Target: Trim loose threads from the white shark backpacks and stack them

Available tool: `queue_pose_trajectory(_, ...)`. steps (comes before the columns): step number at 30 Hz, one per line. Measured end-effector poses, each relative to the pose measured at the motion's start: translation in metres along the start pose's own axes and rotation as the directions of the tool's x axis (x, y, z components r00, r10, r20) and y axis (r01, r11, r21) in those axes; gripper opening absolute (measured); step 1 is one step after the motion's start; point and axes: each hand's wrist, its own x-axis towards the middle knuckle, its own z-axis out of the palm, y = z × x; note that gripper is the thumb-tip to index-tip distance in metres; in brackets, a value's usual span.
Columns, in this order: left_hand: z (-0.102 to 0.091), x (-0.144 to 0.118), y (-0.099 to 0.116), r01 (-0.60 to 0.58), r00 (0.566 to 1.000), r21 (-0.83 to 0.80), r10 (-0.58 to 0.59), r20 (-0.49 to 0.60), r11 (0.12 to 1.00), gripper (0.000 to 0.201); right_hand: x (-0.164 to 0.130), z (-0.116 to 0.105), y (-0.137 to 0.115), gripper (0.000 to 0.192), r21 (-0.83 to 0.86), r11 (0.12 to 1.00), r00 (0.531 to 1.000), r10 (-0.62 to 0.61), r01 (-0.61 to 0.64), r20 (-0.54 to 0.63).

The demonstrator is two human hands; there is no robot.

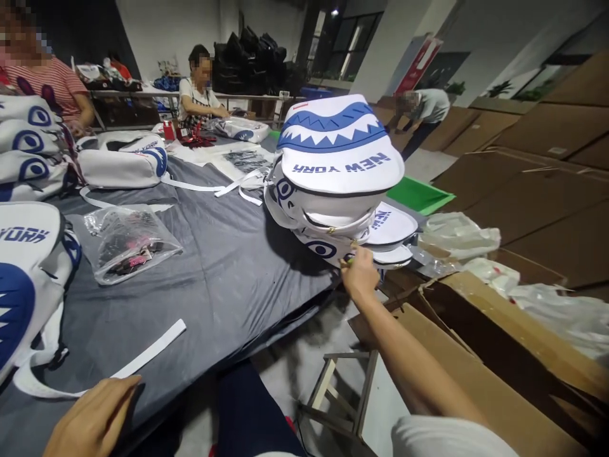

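Observation:
My left hand (pixel 98 416) lies at the table's front edge with its fingers stretched out over a white strap (pixel 152 349). That strap runs from a white and blue backpack (pixel 28 279) at the far left, lettered "YORK". My right hand (pixel 361 273) reaches to a stack of white backpacks (pixel 333 171) marked "NEW YORK" at the table's right edge. Its fingers are closed beside the lower bags, and a small yellow-green and dark bit shows at them; what it is I cannot make out.
A clear plastic bag (pixel 130 244) of small dark and pink pieces lies on the grey-covered table (pixel 228 273). More backpacks (pixel 31 149) are stacked at the left. Open cardboard boxes (pixel 476 355) and a stool (pixel 342 393) stand at the right. Several other people work behind.

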Motion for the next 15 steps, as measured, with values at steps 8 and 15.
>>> queue_pose_trajectory(8,-0.003,0.130,0.097,-0.272,0.962,-0.031,0.271,-0.028,0.962,0.020,0.033,-0.020,0.030,0.039,0.069,0.990,0.985,-0.131,0.124,0.114)
queue_pose_trajectory(15,0.037,0.276,0.255,-0.483,0.875,0.025,0.483,-0.011,0.875,0.032,0.003,-0.027,0.020,0.041,0.242,0.959,0.980,-0.176,0.148,0.097)
